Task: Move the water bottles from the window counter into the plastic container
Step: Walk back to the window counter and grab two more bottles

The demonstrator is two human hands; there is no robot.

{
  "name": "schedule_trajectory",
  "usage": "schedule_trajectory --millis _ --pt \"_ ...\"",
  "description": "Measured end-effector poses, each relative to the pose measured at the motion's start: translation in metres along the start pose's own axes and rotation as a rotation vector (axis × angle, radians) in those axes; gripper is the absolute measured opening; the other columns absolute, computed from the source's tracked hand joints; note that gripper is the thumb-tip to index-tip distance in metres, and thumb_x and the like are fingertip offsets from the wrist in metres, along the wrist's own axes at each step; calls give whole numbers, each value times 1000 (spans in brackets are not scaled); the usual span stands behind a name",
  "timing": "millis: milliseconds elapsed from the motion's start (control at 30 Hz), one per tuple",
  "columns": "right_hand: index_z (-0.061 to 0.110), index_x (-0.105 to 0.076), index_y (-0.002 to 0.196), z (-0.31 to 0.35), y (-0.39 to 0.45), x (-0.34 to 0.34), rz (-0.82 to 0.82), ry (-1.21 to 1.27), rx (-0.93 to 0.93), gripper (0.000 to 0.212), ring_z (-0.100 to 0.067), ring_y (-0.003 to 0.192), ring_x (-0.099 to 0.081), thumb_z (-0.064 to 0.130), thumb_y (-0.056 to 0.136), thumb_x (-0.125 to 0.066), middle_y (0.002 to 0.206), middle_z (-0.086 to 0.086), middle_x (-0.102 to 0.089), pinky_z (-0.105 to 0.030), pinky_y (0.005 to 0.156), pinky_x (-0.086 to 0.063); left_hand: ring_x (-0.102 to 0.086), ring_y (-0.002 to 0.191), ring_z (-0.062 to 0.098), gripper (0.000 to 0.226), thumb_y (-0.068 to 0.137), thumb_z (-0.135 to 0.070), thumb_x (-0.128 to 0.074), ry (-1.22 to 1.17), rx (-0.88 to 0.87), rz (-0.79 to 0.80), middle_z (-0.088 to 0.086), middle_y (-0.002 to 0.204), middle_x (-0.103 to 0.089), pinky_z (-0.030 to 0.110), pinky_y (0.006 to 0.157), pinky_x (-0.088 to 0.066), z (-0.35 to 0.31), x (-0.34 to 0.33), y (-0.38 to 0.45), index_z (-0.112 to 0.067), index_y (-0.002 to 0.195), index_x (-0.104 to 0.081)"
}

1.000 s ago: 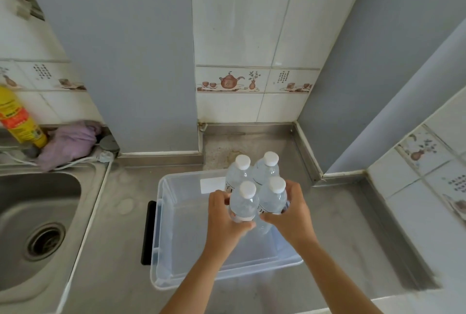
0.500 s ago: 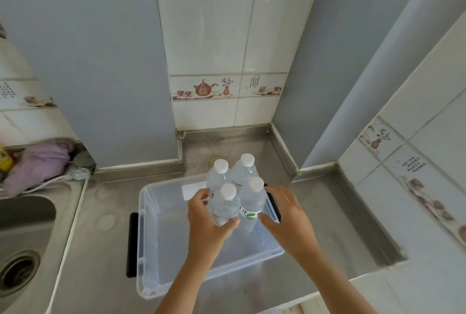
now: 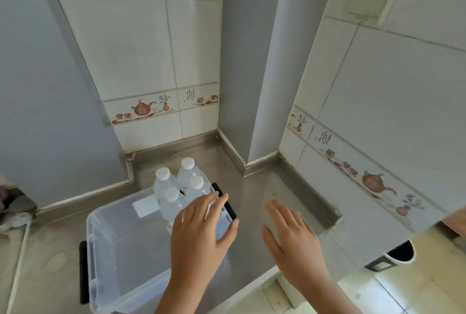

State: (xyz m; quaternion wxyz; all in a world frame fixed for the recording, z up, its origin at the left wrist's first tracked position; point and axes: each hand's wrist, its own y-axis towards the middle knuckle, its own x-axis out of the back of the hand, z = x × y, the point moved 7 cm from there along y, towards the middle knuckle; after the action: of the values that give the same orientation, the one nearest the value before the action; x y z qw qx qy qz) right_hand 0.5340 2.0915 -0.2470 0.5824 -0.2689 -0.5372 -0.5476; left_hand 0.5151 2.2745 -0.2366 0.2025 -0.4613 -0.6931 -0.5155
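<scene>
Water bottles [image 3: 176,187], 4 clear white-capped, upright in translucent plastic container [image 3: 113,250], both hands [image 3: 199,228] spread, empty

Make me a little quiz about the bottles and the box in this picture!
1. How many water bottles stand in the plastic container?
2. True or false: the right hand holds a bottle.
3. What colour are the bottle caps? A) blue B) white C) red

Key:
1. Four, upright in the far right corner.
2. False. It is open, fingers spread, over the steel counter. The left hand is open too.
3. B
</scene>
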Motion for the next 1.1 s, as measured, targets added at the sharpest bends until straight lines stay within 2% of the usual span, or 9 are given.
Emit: schedule_trajectory --millis 133,233,333,433,533,633,733,867,1100 --pt "29 -46 135 -47 -46 31 -47 -27 -125 43 -17 122 -53 42 95 -42 141 4 -50 -39 95 -50 -67 109 23 52 83 -51 -60 -6 -119 49 -2 123 -69 46 87 -55 -67 -13 -4 -20 124 -69" --pt "29 -41 138 -85 -89 57 -66 -64 -221 47 -19 127 -50 47 95 -36 145 1 -47 -43 101 -46 -65 115 23 55 86 -53 -55 -52 -217 91 -1 129 -68 49 90 -54 -126 -30 -15 -21 129 -67" --pt "27 -38 142 -126 -137 84 -97 -114 -324 51 -20 132 -45 50 96 -31 147 2 -43 -42 108 -34 -63 121 22 59 94 -59 -40 -77 -307 167 -1 134 -65 50 93 -54 -187 -50 -31 -22 134 -63" --pt "26 -38 143 -167 -189 111 -115 -143 -432 54 -20 133 -45 52 97 -25 147 1 -44 -42 107 -37 -61 124 22 67 98 -63 -22 -109 -370 258 -1 137 -63 55 97 -51 -252 -69 -53 -24 135 -61" --pt "23 -40 142 -207 -244 136 -138 -169 -547 56 -22 132 -45 51 96 -22 147 -1 -44 -39 108 -35 -58 129 20 59 94 -60 -37 -130 -459 309 -3 141 -60 52 104 -42 -318 -87 -82 -27 138 -59" --pt "21 -42 140 -239 -298 162 -163 -216 -649 57 -24 130 -47 51 96 -21 146 -3 -46 -45 104 -42 -57 129 19 57 89 -57 -47 -179 -562 346 -4 140 -61 48 105 -41 -381 -101 -108 -27 136 -60" --pt "21 -43 139 -266 -341 189 -182 -250 -743 54 -25 130 -48 48 96 -24 145 -5 -47 -48 102 -44 -52 134 18 57 89 -56 -47 -235 -635 375 -4 143 -58 49 106 -42 -434 -113 -126 -28 137 -58" --pt "19 -47 135 -299 -392 227 -212 -304 -876 57 -27 126 -51 48 98 -15 140 -8 -51 -47 99 -44 -49 137 17 59 90 -58 -43 -309 -749 398 -4 145 -56 49 108 -39 -506 -124 -144 -27 138 -58" --pt "19 -49 136 -359 -462 273 -326 -347 -1080 54 -26 129 -47 46 94 -28 142 -7 -50 -48 102 -41 -44 140 14 60 90 -61 -42 -472 -899 506 -8 147 -53 47 112 -35 -620 -171 -173 -29 139 -56"
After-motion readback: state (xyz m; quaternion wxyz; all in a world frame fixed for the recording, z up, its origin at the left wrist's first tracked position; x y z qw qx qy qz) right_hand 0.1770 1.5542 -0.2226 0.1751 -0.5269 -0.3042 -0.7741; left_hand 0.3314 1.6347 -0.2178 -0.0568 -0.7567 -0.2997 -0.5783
